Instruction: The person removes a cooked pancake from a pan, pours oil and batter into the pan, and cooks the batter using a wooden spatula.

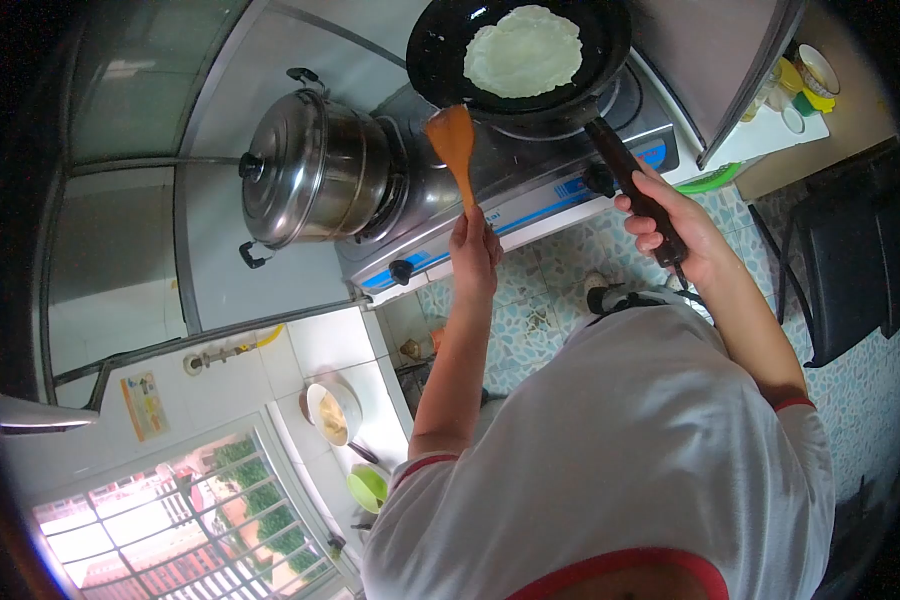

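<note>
My right hand (675,225) is wrapped round the dark handle of a black frying pan (610,50), which is over the right burner of the gas stove. In the pan lies a pale, roundish pancake (523,52) with uneven edges. My left hand (475,252) grips the thin handle of a wooden spatula (451,140). Its broad blade points up, near the pan's lower left rim and apart from the pancake. Whether the blade touches the rim I cannot tell.
A lidded steel pot (315,170) stands on the left burner of the stove (490,210). On the counter at left are a white bowl (334,412) with pale contents and a green bowl (367,488). A black chair (850,260) is at right; a barred window (190,515) is at lower left.
</note>
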Demonstrator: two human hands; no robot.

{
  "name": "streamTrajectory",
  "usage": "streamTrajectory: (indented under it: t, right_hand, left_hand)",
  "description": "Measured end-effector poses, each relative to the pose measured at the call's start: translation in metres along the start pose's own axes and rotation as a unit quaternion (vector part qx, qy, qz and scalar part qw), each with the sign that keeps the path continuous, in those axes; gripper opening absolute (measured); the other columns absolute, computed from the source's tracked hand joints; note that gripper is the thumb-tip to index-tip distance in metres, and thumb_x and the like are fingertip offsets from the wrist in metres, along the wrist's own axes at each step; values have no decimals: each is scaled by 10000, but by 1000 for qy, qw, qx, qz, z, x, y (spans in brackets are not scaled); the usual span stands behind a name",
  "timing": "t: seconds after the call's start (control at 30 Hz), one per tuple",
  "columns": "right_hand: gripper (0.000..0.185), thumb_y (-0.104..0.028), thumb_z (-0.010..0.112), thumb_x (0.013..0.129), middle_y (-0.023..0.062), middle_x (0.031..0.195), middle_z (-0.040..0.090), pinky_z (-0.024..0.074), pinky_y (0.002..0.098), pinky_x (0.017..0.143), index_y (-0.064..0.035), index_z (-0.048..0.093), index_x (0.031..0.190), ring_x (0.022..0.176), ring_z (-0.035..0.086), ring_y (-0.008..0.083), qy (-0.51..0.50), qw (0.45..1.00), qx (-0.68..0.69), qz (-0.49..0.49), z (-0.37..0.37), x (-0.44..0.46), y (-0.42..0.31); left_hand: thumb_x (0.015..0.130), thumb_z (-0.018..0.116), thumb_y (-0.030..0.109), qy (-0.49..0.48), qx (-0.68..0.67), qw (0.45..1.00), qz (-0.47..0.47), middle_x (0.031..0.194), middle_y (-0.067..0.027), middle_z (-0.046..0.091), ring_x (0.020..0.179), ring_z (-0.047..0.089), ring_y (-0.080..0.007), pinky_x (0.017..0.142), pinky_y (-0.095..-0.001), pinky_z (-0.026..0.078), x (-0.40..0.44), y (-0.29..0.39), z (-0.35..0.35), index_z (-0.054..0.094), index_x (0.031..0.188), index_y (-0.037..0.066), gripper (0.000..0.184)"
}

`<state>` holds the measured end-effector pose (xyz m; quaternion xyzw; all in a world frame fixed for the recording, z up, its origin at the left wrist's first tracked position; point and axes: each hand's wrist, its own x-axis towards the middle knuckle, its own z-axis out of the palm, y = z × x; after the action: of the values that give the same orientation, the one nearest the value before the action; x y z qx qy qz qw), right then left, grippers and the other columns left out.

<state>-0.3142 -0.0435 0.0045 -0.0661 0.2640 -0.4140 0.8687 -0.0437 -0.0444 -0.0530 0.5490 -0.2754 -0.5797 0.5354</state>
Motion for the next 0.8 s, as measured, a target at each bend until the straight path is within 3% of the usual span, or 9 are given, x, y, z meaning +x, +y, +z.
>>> streamTrajectory:
  t: [0.1,0.3,0.47,0.6,0.67,0.7,0.73,0.77,0.8]
  right_hand:
    - [415,-217,500,868,26,776,489,322,157,405,-226,343,1252,525,399,52,9,1000,0,3,3,-1,-1]
    - [417,-211,509,863,26,776,493,326,159,405,-227,346,1247,526,404,53,11,1000,3,4,0,-2,2]
    - [383,-212,513,863,34,791,481,297,141,395,-239,354,1210,517,387,46,16,1000,1,6,3,-2,-1]
    - [439,-207,531,850,37,808,491,338,160,413,-240,362,1254,542,417,65,14,1000,15,3,-4,0,0]
    - [446,-207,530,851,38,815,489,338,161,413,-243,357,1260,543,415,66,12,1000,14,7,-2,-1,-1]
    - [448,-207,529,852,37,812,488,338,162,412,-244,354,1263,542,414,65,10,1000,14,4,-2,-1,-2]
    - [451,-207,527,852,36,809,487,337,162,411,-245,351,1266,541,412,65,9,1000,14,3,-2,0,-3]
    - [453,-207,526,853,34,805,486,337,162,410,-246,349,1268,540,410,65,8,1000,13,6,-2,-1,-1]
    - [454,-208,524,854,33,802,486,337,162,410,-247,347,1270,540,409,64,8,1000,15,7,-2,-1,0]
  left_hand:
    - [890,471,285,41,-30,998,-47,485,41,300,365,254,-43,334,-210,196,-6,-6,-13,395,701,124,260]
    - [890,471,280,45,-7,994,104,492,51,296,373,259,-36,335,-202,199,-12,6,18,402,707,120,253]
    - [889,477,267,-8,102,993,55,531,61,365,395,311,-16,338,-187,232,-8,-8,10,448,758,90,221]
    - [875,507,239,74,225,971,20,560,39,423,441,349,-29,393,-198,267,-16,-19,-32,545,807,54,201]
    - [888,481,276,114,437,861,235,532,59,375,449,317,-21,398,-192,229,-10,-1,-45,544,813,52,244]
    - [877,504,239,113,373,891,232,556,51,403,502,341,-31,430,-203,254,2,17,-53,564,872,19,228]
    - [867,518,198,94,433,852,278,586,21,476,524,404,-63,453,-233,332,11,48,-53,562,906,-10,215]
    - [860,523,175,95,524,762,368,679,-37,563,598,465,-88,525,-245,400,16,82,-38,554,1019,-13,248]
    - [848,517,183,99,546,733,394,721,-140,605,603,564,-191,568,-303,444,25,110,-26,551,1080,35,277]
